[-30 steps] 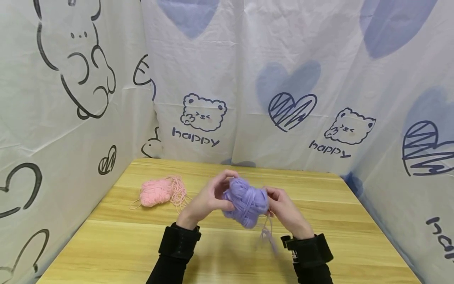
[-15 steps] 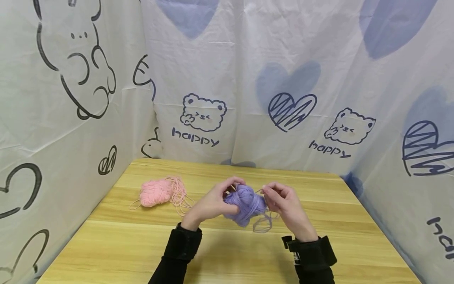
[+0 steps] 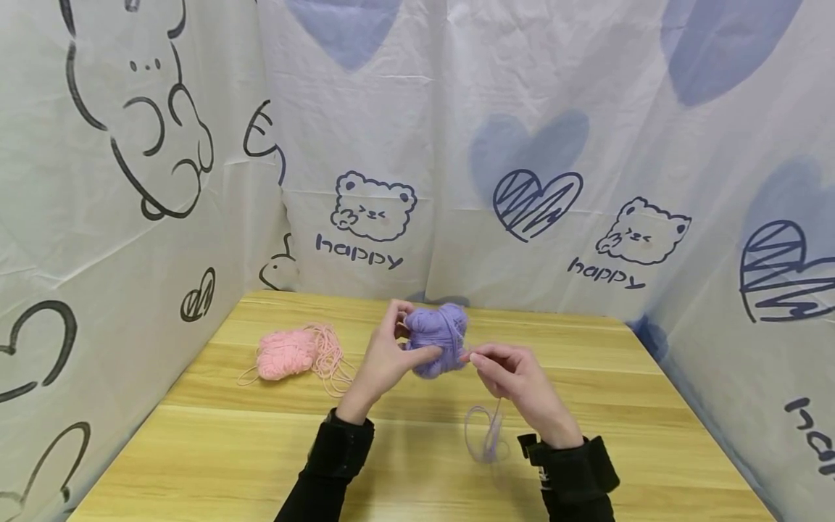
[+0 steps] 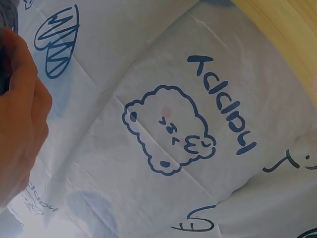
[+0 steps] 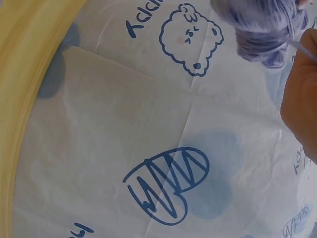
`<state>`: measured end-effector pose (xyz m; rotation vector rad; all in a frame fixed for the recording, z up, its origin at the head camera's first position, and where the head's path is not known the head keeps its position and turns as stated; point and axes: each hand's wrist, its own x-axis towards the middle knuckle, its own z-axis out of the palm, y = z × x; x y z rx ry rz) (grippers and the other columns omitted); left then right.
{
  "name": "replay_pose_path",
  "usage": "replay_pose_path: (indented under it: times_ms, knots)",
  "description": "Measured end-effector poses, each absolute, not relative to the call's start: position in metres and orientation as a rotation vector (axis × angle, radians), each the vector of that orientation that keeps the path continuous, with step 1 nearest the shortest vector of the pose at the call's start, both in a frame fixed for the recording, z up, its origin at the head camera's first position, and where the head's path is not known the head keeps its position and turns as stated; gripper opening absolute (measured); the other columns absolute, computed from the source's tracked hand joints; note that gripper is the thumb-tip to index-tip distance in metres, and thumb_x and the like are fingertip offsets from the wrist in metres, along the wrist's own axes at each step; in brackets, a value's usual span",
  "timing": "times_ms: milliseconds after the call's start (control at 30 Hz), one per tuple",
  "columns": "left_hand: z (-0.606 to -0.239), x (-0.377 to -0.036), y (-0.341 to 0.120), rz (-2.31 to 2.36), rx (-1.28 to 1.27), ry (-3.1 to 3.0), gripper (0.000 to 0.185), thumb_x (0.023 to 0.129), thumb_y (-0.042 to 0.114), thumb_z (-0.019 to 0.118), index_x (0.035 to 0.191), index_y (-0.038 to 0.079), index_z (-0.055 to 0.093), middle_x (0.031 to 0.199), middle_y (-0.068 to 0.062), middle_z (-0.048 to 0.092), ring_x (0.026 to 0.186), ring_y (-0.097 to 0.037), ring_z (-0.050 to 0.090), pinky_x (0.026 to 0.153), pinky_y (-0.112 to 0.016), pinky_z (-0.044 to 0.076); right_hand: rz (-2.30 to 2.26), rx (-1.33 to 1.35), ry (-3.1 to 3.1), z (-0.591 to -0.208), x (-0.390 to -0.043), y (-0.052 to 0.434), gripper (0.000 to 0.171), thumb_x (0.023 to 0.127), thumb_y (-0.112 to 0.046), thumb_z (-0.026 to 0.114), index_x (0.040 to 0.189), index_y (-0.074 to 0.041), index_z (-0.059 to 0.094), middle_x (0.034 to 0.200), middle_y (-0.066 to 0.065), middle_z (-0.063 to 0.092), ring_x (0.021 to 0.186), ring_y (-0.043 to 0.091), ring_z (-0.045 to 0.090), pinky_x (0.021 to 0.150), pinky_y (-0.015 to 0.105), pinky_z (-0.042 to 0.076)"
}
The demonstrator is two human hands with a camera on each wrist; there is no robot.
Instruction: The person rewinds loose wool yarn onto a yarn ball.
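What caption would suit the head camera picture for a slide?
Left hand holds a purple yarn ball above a wooden table; right hand pinches its loose strand.

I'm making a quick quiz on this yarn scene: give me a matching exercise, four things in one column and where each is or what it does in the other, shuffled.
Things:
1. purple yarn ball
2. pink yarn
3. left hand
4. right hand

States:
A. pinches a thin purple strand
B. lies on the wooden table, with loose strands beside it
C. is held up above the table
D. grips the ball from the side

Pairs: 1-C, 2-B, 3-D, 4-A
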<state>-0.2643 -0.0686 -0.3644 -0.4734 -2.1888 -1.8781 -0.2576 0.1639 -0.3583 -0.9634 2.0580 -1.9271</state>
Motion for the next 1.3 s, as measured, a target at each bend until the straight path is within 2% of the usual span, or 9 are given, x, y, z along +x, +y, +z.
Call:
replay_pose_path:
  times_ms: [300,600,933,1100,1167,1300]
  knots:
    - [-0.359,-0.262,-0.069,-2.094,-0.421,-1.984,0.057,0.077,0.008,0.078,0.117,0.012,0.038,0.120,-0.013,0.051,0.106,-0.026,0.060,0.083,-0.037,0.057,-1.837,-0.992,2.064,-0.359,-0.258,0.159,0.030,0.099,-0.014,0.051,0.115,0.009,0.062,0.062,-0.004,0.034,0.051,0.016,0.026,0.044,0.033,0.021]
    - [-0.356,-0.262,-0.073,-2.249,-0.414,-1.847,0.052,0.081,0.005,0.072,0.118,0.012,0.036,0.126,-0.012,0.048,0.115,-0.028,0.055,0.092,-0.038,0.054,-1.784,-0.938,2.048,-0.364,-0.263,0.158,0.033,0.100,-0.018,0.050,0.117,0.008,0.062,0.061,0.000,0.029,0.051,0.019,0.021,0.047,0.034,0.020]
    - [-0.354,-0.259,-0.077,-2.384,-0.616,-1.809,0.053,0.080,0.003,0.068,0.122,0.017,0.038,0.128,-0.013,0.051,0.115,-0.026,0.057,0.093,-0.040,0.053,-1.819,-0.944,1.980,-0.372,-0.273,0.158,0.030,0.100,-0.016,0.050,0.108,0.010,0.062,0.062,-0.004,0.034,0.051,0.015,0.025,0.046,0.037,0.018]
    - [-0.353,-0.256,-0.079,-2.394,-0.797,-1.874,0.055,0.080,0.000,0.066,0.125,0.018,0.039,0.126,-0.010,0.050,0.112,-0.023,0.057,0.091,-0.037,0.053,-1.847,-0.909,1.957,-0.374,-0.274,0.160,0.016,0.099,-0.013,0.050,0.091,-0.007,0.063,0.064,-0.007,0.041,0.053,0.008,0.032,0.047,0.033,0.021]
    - [-0.352,-0.255,-0.079,-2.396,-0.866,-1.893,0.056,0.079,-0.001,0.066,0.126,0.017,0.040,0.124,-0.009,0.050,0.110,-0.023,0.057,0.091,-0.036,0.052,-1.863,-0.850,1.958,-0.374,-0.273,0.160,0.015,0.099,-0.013,0.049,0.088,-0.014,0.061,0.066,-0.009,0.044,0.055,0.004,0.036,0.048,0.032,0.022]
    - [-0.352,-0.254,-0.079,-2.358,-1.017,-1.965,0.059,0.075,-0.001,0.068,0.127,0.013,0.043,0.122,-0.007,0.054,0.107,-0.022,0.057,0.089,-0.035,0.053,-1.897,-0.776,1.955,-0.375,-0.273,0.161,0.020,0.098,-0.009,0.046,0.086,-0.019,0.058,0.067,-0.011,0.045,0.056,0.003,0.039,0.049,0.026,0.026]
